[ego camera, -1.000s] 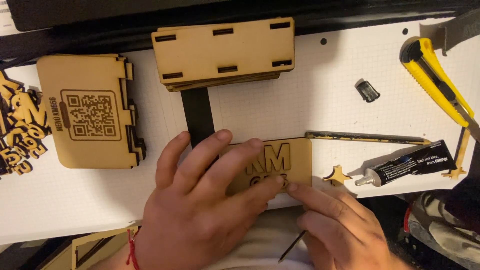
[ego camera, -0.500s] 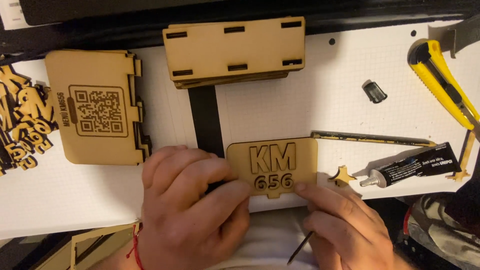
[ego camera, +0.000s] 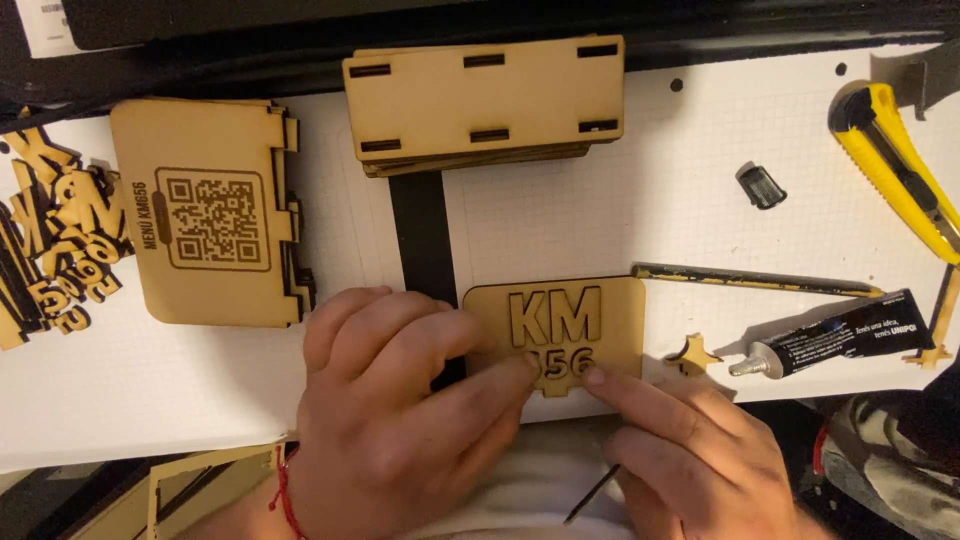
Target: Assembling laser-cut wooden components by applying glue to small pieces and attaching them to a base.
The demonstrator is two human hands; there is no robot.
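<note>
Flat rounded plywood plaque (ego camera: 590,325) with raised letters, long axis left to right, on gridded white mat (ego camera: 620,200), left hand (ego camera: 400,420) fingers pressing its lower left, right hand (ego camera: 690,445) forefinger touching its bottom edge

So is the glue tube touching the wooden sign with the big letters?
Apart. The head view shows the black glue tube lying to the right of the wooden sign, with white table and a small wooden scrap showing between them.
</note>
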